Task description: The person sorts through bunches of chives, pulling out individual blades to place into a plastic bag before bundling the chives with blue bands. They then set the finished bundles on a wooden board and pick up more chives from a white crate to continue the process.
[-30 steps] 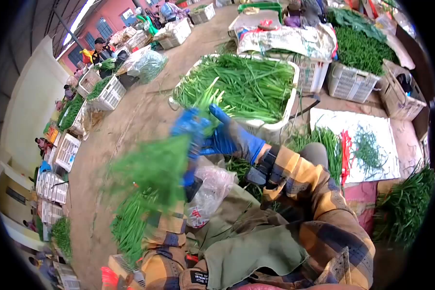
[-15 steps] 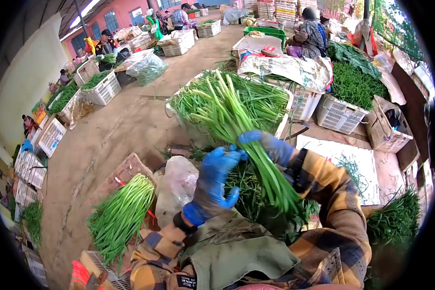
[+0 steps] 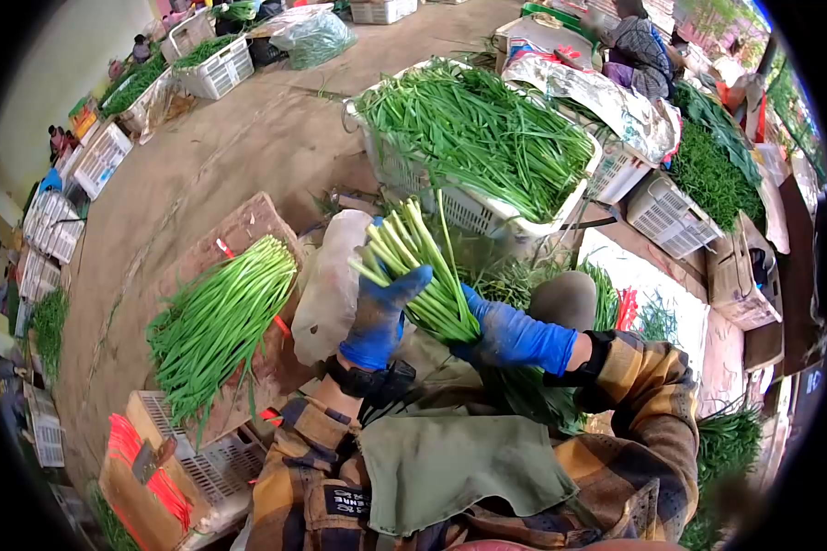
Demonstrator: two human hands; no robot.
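My left hand, in a blue glove, wraps round the pale stalk ends of a bunch of garlic chives, thumb across the front. My right hand, also blue-gloved, closes on the same bunch lower down, and its green leaves hang below that hand over my lap. To the left, a larger pile of garlic chives lies on a worn board, pale ends pointing away from me. A red tie shows at the pile's edge. A cloudy plastic sheet lies beside my left hand.
Ahead stands a white crate heaped with loose greens. Red ties lie on a box at lower left. More crates line the right side, and a seated person is at the back right.
The bunch has come down and nearer my body, off the front of the crate. My left hand, apart from the stalks before, now grips them. The view has tilted down.
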